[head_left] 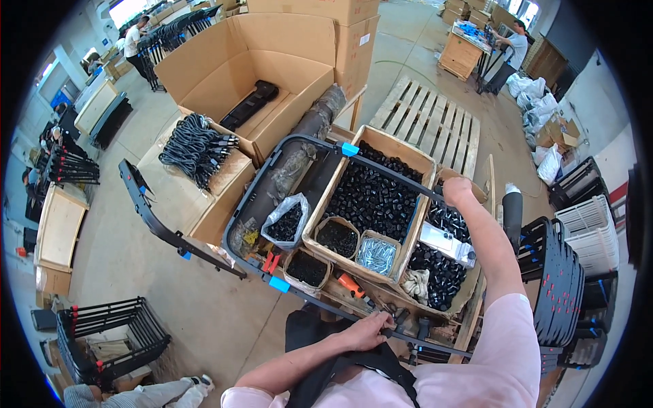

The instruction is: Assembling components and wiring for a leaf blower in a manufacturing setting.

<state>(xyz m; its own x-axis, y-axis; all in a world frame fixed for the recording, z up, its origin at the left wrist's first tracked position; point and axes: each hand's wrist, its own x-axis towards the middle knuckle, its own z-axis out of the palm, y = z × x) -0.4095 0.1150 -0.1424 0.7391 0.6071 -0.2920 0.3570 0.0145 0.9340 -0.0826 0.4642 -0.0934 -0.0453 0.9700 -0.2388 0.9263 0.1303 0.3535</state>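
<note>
Beyond the cluttered workbench stands a large open brown cardboard box point(286, 41), with a pale slatted wooden pallet point(430, 122) to its right, on the floor. Nearer, a long black tubular frame point(394, 174) with a rounded left end lies over the bench, its upper bar crossing a tan open-topped box point(401, 145) heaped with small black plastic parts point(367, 187). To the left of the frame, a looped bundle of black cables point(197, 149) rests on another carton. A clear plastic bag point(282, 242) of black bits sits inside the frame's outline. The right hand point(457, 192) is closed around the far end of the upper bar, its fingertips partly hidden; the left hand point(369, 331) pinches the lower bar between thumb and fingers, close to the person's body. Between the two bars, silver metal screws point(379, 255) fill a small square container, near an orange-bodied hand tool point(350, 284). Smallest are the bright blue wraps point(349, 149) on the frame's bars.
</note>
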